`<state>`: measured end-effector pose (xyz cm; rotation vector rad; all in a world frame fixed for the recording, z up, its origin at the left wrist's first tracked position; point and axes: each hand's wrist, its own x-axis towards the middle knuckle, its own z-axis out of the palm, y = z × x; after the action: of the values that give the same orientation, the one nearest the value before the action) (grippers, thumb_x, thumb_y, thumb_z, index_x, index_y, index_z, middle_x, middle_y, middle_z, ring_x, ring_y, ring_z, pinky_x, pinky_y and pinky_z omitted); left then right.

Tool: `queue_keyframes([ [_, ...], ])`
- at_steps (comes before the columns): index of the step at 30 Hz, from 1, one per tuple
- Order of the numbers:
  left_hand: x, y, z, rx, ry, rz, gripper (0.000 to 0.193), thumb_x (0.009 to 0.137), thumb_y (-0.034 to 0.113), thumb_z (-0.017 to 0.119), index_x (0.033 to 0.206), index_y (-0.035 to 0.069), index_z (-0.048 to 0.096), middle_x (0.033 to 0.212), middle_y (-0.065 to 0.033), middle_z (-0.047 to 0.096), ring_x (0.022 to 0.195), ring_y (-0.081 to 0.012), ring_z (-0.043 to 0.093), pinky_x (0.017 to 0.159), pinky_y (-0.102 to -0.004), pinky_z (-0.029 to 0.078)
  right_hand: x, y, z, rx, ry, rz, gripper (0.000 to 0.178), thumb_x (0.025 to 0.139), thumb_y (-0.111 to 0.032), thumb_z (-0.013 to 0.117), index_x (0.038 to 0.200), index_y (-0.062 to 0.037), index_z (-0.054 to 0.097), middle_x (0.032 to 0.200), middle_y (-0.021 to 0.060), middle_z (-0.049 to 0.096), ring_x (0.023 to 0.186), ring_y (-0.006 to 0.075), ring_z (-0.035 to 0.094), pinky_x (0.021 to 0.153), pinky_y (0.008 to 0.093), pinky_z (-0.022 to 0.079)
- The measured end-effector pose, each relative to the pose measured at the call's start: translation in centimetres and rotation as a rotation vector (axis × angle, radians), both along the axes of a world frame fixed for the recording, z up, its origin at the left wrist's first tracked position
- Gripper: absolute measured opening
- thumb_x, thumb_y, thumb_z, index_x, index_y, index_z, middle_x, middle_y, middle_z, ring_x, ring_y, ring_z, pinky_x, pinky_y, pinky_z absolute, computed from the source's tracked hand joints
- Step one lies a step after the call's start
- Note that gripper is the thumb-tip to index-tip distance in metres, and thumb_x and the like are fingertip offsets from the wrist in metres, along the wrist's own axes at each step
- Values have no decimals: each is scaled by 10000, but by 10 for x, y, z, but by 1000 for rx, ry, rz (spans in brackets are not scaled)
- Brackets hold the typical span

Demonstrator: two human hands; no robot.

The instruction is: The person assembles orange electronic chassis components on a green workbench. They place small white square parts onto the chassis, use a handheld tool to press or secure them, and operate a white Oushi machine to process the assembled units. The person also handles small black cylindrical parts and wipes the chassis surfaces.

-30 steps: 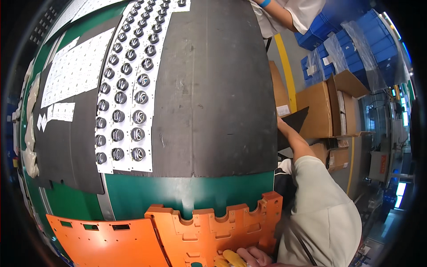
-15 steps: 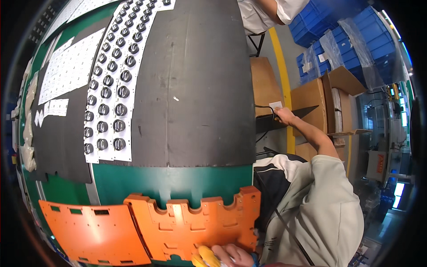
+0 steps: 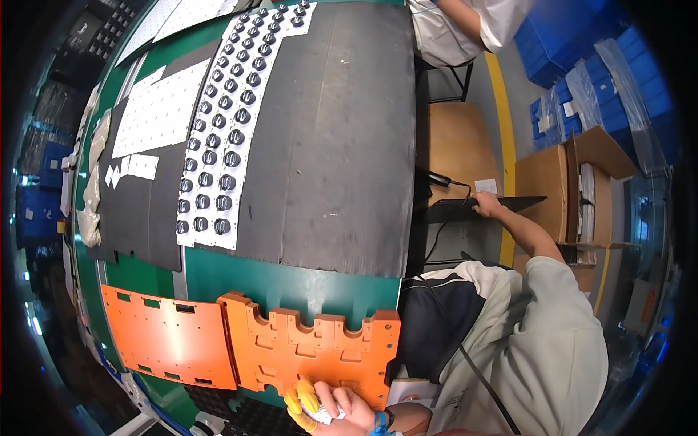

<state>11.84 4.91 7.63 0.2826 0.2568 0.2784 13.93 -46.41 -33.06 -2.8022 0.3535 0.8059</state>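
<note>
My left hand (image 3: 345, 412), with a blue band at the wrist, is at the lower edge, its fingers closed round a yellow-and-white work glove (image 3: 305, 396). It overlaps the lower edge of an orange moulded panel (image 3: 313, 356) with notches along its far side. Beside that lies a smoother orange panel (image 3: 171, 336) with slots. Out to the right, my right hand (image 3: 487, 205) grips the edge of a thin dark flat board (image 3: 520, 206), seen nearly edge-on. The fingertips' underside is hidden.
Black ring-shaped parts (image 3: 232, 158) stand in rows on white sheets upon the dark mat (image 3: 327, 145). At the far right are an open cardboard box (image 3: 542, 174) and blue crates (image 3: 582, 102). A co-worker's arm (image 3: 462, 18) shows at the top. A black cable (image 3: 438, 236) hangs beside the table.
The view has shifted, so the table and mat sit farther right. More of my left hand and its wristband shows. My right hand still grips the dark board.
</note>
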Motion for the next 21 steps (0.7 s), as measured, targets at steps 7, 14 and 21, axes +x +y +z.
queue_keyframes([
  [7,6,2,-4,-23,-80,-73,377,1058,252,294,1219,-46,458,908,-102,457,695,-196,420,550,-307,362,23,-25,-10,-5,22,53,270,713,-142,640,967,-96,722,918,247,678,915,424,648,825,509,527],
  [14,15,3,1,-26,-21,-77,308,1064,260,304,1065,2,473,844,-67,422,641,-184,418,531,-309,344,35,-11,12,31,-72,-96,298,748,-216,728,963,-18,671,943,234,679,943,406,647,848,486,517],
  [21,18,3,0,-17,-37,-109,308,1065,267,312,1025,7,472,836,-65,431,634,-183,421,531,-312,350,27,-11,8,-15,-222,-133,232,743,-126,698,935,0,665,950,212,683,984,391,635,905,451,492],
])
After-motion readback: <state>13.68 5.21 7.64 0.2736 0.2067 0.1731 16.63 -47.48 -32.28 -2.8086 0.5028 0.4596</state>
